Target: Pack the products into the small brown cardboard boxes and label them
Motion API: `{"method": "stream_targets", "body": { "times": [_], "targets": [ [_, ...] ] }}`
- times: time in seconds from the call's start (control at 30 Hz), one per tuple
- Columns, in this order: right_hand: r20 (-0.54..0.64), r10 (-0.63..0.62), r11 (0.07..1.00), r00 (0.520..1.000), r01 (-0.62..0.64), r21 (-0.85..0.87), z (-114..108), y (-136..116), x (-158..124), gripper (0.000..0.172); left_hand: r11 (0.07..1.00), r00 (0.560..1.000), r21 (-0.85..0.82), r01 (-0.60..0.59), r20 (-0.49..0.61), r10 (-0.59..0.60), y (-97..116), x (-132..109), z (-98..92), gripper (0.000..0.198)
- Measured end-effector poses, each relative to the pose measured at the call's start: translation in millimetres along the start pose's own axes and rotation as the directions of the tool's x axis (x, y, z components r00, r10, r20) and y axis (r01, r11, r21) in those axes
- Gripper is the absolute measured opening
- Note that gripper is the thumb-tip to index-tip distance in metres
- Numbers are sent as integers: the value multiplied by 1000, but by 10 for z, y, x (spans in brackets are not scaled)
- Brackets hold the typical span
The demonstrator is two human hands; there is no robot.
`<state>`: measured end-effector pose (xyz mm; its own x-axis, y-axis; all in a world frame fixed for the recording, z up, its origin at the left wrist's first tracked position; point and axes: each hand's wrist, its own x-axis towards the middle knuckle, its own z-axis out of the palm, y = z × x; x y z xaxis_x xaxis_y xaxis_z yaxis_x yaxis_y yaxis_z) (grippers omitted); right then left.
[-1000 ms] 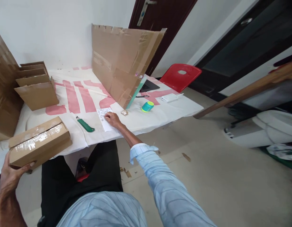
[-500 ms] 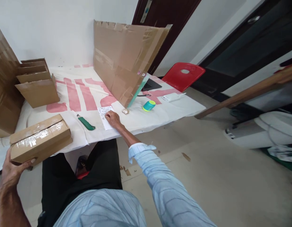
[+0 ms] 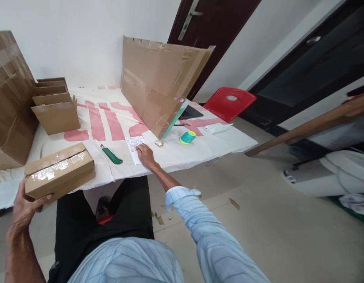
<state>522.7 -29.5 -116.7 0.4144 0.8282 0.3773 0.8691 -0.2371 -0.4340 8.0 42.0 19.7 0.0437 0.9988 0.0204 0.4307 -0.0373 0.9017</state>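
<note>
My left hand (image 3: 26, 206) grips the left end of a taped cardboard box (image 3: 72, 173), thumb along its near side. The box lies at the table's front edge, with clear tape across its top. Over a white sheet printed with small dark shapes (image 3: 134, 142), my right hand (image 3: 146, 155) rests with its fingers curled together. Whatever is between those fingertips, if anything, is too small to make out. Between the box and the sheet lies a green utility knife (image 3: 112, 155), its tip pointing away from me.
A large cardboard panel (image 3: 158, 86) stands on the table (image 3: 182, 157), a teal and yellow cylinder (image 3: 188, 137) beside it. Left are a divided cardboard holder (image 3: 56, 118) and a big carton (image 3: 11, 94). Behind the panel are a laptop (image 3: 190, 113) and a red chair (image 3: 229, 104).
The view has shifted slightly, so everything sits a little lower and further right. My left hand keeps its hold on the box, and my right hand stays at the sheet.
</note>
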Motion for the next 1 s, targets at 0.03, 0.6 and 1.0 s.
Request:
{"method": "stream_targets", "body": {
  "times": [0.03, 0.6, 1.0],
  "targets": [
    [-6, -6, 1000, 1000, 6, 0, -1, 8, -25, 33, 1000, 1000, -16, 8, -5, -8, -10, 1, 3, 112],
    [-38, -106, 992, 994, 103, -79, 22, -101, -447, 33, 998, 1000, -64, -25, 9, 25, -241, 158, -17, 111],
    [-73, -49, 994, 996, 41, -106, -17, -90, -426, 35, 987, 999, -162, -8, 39, 14, -192, 100, 14, 115]
  ]
}}
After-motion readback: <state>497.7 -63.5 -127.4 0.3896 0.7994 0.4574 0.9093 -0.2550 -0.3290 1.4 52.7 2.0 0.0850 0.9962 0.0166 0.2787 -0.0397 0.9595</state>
